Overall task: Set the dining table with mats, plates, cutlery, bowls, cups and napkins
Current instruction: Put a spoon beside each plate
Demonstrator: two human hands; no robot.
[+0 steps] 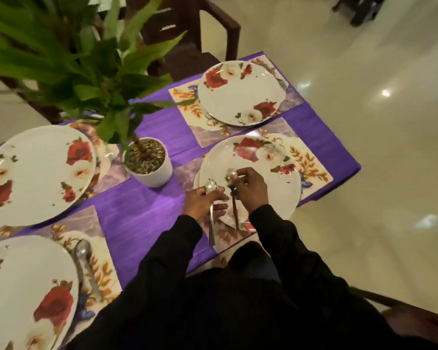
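Several white plates with red flowers sit on floral mats on a purple tablecloth. Over the near right plate my left hand grips a metal spoon, its bowl up and its handle hanging down past the wrist. My right hand pinches a second spoon just below its bowl, its handle pointing toward me over the plate. Another plate lies on the far right mat. Two more plates lie at the left. A spoon rests beside the near left plate.
A white pot with a tall green plant stands at the table's middle; its leaves spread over the far left. A dark chair stands behind the table. Glossy floor lies to the right. A dark wooden piece sits bottom right.
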